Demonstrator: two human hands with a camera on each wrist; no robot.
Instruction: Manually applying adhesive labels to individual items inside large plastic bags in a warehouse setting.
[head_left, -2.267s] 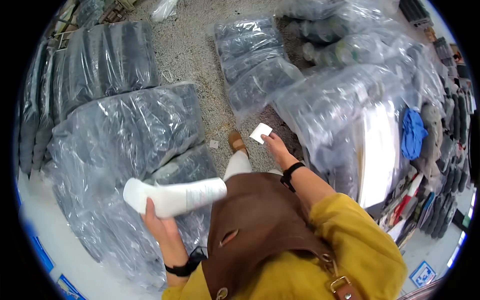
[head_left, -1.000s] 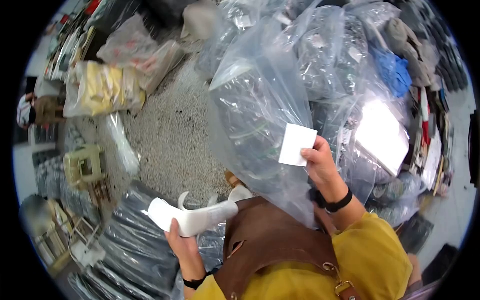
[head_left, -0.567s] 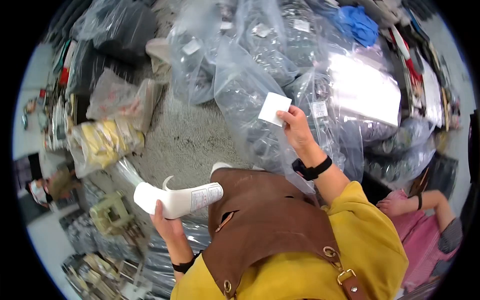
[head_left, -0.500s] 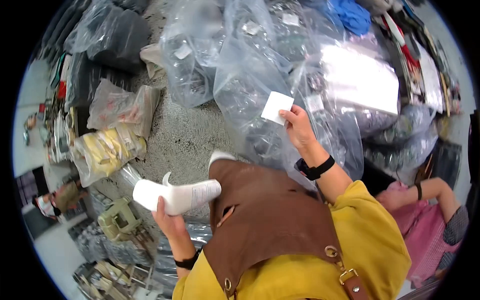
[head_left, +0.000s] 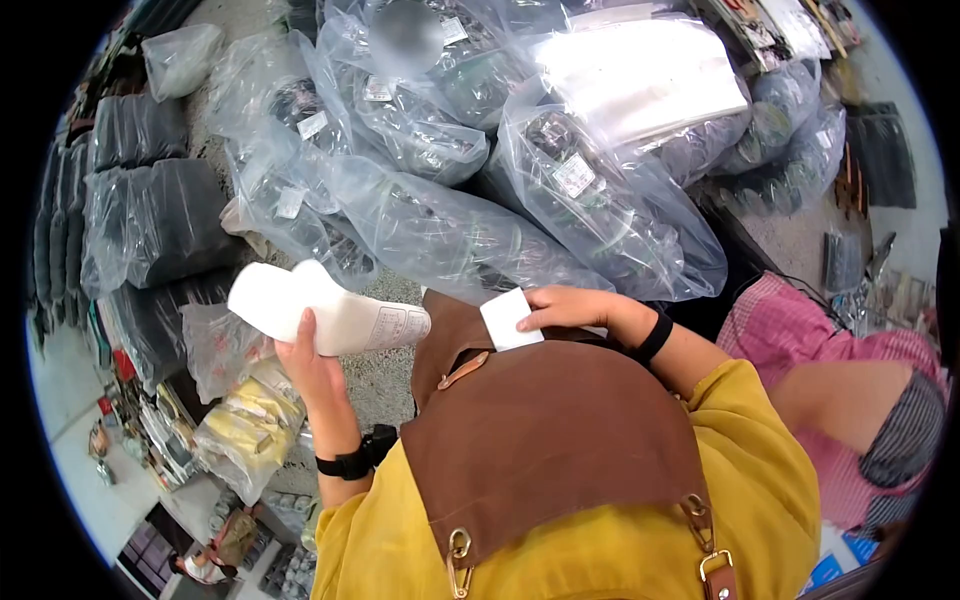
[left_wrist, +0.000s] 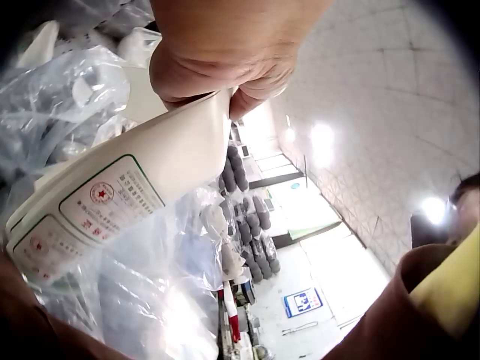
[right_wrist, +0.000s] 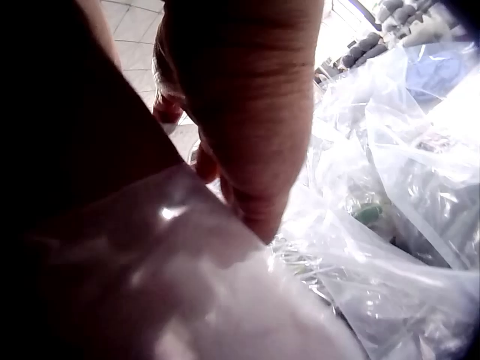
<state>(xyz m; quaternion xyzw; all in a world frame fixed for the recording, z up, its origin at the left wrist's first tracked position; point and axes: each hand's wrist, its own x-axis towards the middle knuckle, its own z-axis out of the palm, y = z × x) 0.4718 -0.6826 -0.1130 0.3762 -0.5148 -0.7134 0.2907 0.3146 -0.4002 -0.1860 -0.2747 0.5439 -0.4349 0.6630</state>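
Note:
In the head view my left hand (head_left: 318, 365) grips a bent stack of white printed labels (head_left: 290, 305), thumb on top. The left wrist view shows green-framed print and red star stamps on the stack (left_wrist: 150, 165). My right hand (head_left: 575, 308) pinches one small white label (head_left: 508, 320) between thumb and fingers, close in front of the brown apron (head_left: 560, 430). The label's upturned face looks blank. In the right wrist view the right hand (right_wrist: 244, 112) is dark, with the apron's dark shape beside it.
Clear plastic bags (head_left: 450, 220) with small paper tags lie piled ahead. A bright white sheet stack (head_left: 640, 80) lies on them. Wrapped dark bundles (head_left: 160, 220) and a yellow-filled bag (head_left: 250, 430) stand at left. A person in a pink checked garment (head_left: 840, 370) is close at right.
The head view has turned, so the bags now lie straight ahead. My right hand has come down and in to the apron with its label. My left hand still holds the stack.

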